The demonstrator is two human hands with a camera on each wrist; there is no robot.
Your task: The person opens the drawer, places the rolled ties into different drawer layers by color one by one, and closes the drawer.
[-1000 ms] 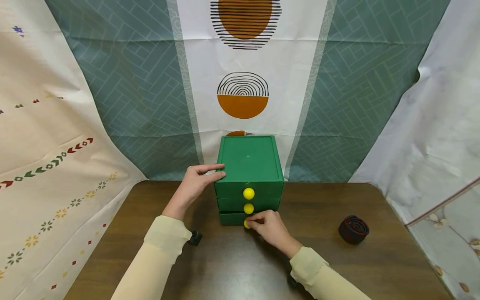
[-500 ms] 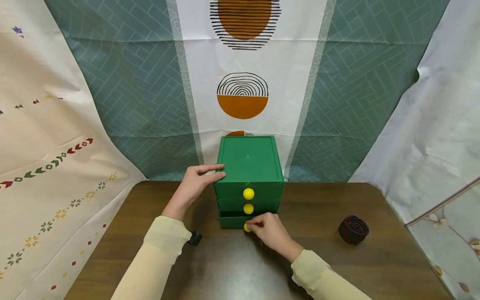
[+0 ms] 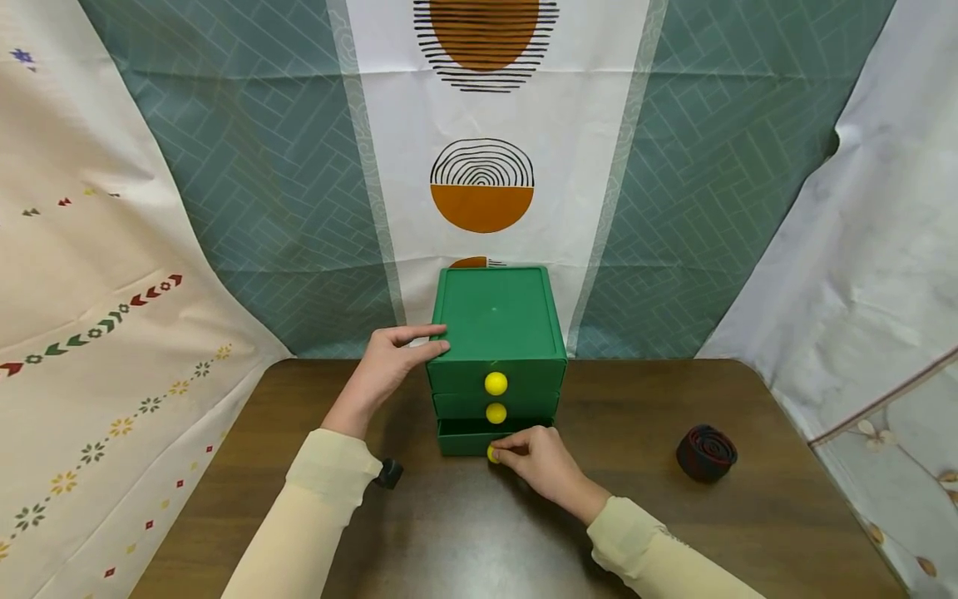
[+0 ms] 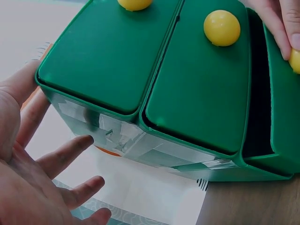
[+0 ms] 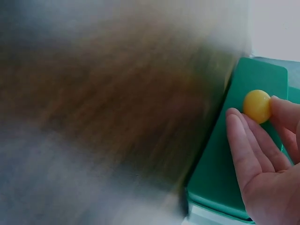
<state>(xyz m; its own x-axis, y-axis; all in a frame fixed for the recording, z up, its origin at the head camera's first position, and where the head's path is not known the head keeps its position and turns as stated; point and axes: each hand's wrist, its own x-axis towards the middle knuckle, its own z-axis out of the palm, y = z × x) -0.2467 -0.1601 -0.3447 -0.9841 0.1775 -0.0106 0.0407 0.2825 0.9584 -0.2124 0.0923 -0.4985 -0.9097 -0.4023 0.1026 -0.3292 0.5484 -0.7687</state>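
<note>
Bottom drawer [image 3: 464,437] of our green chest [image 3: 496,333], slightly out: right hand [image 3: 545,464] pinches its yellow knob [image 3: 492,453]; left hand [image 3: 389,366], fingers straight, braces the chest's side.

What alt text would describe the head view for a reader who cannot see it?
A right hand pinches the bottom yellow knob of a green three-drawer box, its bottom drawer slightly open. The left hand rests against the box's left side.

I see a green three-drawer chest [image 3: 497,333] upright at the table's far edge — yellow ball knobs down its front. Top and middle drawers sit flush; the bottom drawer [image 3: 466,439] stands slightly out, a dark gap above it, its knob [image 5: 257,106] partly covered.
</note>
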